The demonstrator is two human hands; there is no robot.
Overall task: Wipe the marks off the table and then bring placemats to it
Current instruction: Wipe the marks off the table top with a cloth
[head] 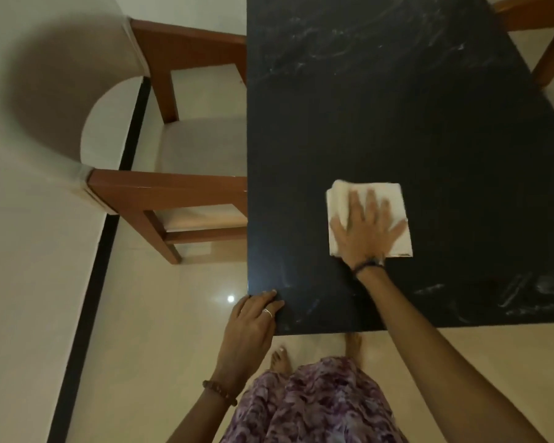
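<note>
Dark, stone-patterned rectangular counter [397, 123] fills the right of the view; wiping is under way, not finished. Whitish smears show on the far part of the counter [349, 46] and at the near right corner [531, 292]; the middle stretch looks clean (dim light, so faint marks may not show).

Two wooden chairs with pale seats: one tucked against the left edge [186, 148], one just visible at the far right corner [538, 30].

No placemats in view; that step is judged not yet begun.

Folded cream cloth [397, 199] lies flat on the counter, near the middle of the near half. Right hand [367, 231] presses on it, fingers straight and spread. Left hand [253, 327] rests on the near left corner, fingers loosely extended along the edge, gripping nothing.
</note>
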